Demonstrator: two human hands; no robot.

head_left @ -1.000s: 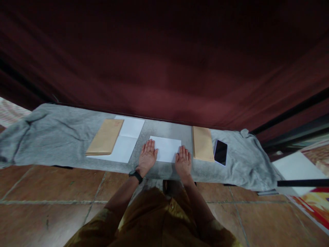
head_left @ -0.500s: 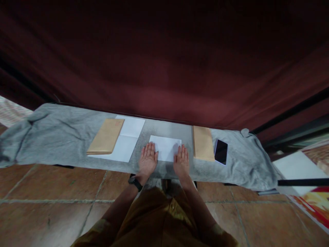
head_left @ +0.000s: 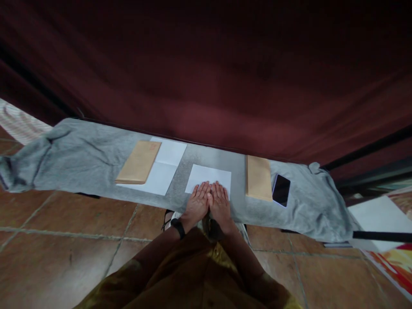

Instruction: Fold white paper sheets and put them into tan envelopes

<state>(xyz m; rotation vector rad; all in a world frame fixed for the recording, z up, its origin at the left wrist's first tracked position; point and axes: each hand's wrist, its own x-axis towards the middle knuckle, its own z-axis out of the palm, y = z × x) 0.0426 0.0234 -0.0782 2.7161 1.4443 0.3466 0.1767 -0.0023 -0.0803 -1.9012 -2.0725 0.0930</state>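
long narrow surface under a grey cloth (head_left: 93, 161), fairly flat mid-span, rumpled toward both ends. left of center: a larger white sheet (head_left: 163, 177) with a crease across it, lying flat, a brown envelope stack (head_left: 139, 162) set at a slant over its left part; in the middle, a smaller white sheet (head_left: 209, 172), flat, apart from the items on either side. right of that: a second brown envelope stack (head_left: 259, 178), long side running front to back, with a dark-screened phone (head_left: 282, 190) face up just beside its right edge.
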